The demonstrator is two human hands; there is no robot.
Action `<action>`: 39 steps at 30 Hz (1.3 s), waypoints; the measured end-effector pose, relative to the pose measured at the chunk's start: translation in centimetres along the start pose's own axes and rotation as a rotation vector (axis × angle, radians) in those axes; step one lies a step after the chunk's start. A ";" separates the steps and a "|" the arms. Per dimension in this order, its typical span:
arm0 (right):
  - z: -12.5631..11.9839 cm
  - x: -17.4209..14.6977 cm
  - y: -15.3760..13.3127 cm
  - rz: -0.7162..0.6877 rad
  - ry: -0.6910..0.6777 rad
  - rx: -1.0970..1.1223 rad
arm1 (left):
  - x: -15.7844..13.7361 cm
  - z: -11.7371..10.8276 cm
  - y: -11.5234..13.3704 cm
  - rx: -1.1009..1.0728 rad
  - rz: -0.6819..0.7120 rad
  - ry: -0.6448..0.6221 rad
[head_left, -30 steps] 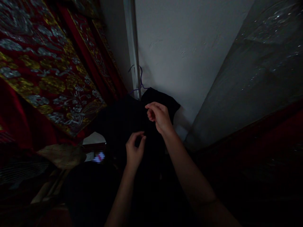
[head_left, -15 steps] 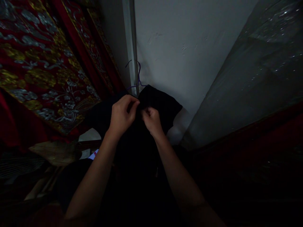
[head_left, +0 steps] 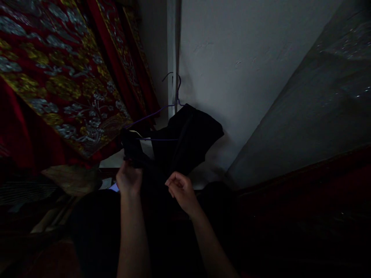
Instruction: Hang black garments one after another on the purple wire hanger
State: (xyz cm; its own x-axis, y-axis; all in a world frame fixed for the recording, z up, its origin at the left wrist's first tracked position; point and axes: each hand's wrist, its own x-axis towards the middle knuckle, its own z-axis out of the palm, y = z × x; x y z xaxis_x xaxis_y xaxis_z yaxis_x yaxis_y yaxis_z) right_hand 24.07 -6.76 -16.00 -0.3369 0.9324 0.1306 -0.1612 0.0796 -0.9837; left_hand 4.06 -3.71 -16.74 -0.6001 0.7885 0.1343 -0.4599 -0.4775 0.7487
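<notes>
A black garment hangs on a thin purple wire hanger, whose hook is at the upright strip on the wall. Its front is parted, so the hanger's lower bar and a white rectangular patch show inside. My left hand is closed at the garment's left edge, its fingertips partly hidden by dark cloth. Lower on the front, my right hand has its fingers curled and pinched together. A fold of the garment runs down to those fingertips, but the dimness hides what they hold, if anything.
Red cloth with gold and silver embroidery hangs at the left. Behind the hanger are a pale wall and an upright strip. Clear plastic sheeting covers the right side. A woven, tan object lies low at the left.
Both hands have moved down from the garment's top, the left one also leftward. The garment's front has parted, revealing the hanger's bar and white patch. The view has shifted slightly.
</notes>
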 end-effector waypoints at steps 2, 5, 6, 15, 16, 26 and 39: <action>-0.6 0.0 -0.2 -0.001 0.045 0.021 | -2.3 0.3 -2.6 0.022 -0.099 -0.001; -2.0 0.1 0.0 0.002 0.071 0.003 | -4.8 1.9 -4.8 0.085 -0.219 0.010; -2.6 0.1 0.4 0.012 0.062 -0.014 | -5.4 2.6 -5.1 0.101 -0.235 0.006; -6.1 1.0 4.2 -0.024 0.220 -0.108 | -9.2 6.8 -3.9 0.196 -0.107 -0.297; -5.8 0.9 4.2 -0.045 0.205 -0.043 | -9.5 7.0 -3.9 0.236 -0.089 -0.340; -3.3 -0.8 1.4 0.147 0.207 0.414 | -10.4 8.1 -0.8 0.591 0.183 -0.778; -8.2 2.6 -8.3 -0.179 -0.063 -0.322 | -2.9 3.0 1.3 0.899 -0.207 -1.047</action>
State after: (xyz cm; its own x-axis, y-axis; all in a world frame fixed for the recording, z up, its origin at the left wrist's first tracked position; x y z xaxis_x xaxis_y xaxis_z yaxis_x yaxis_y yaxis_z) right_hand 32.10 -2.07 -8.49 -0.3881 0.8709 0.3014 0.0741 0.3554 -0.9318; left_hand 7.20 -5.42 -14.20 0.3720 0.9239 0.0894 0.3335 -0.2229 0.9160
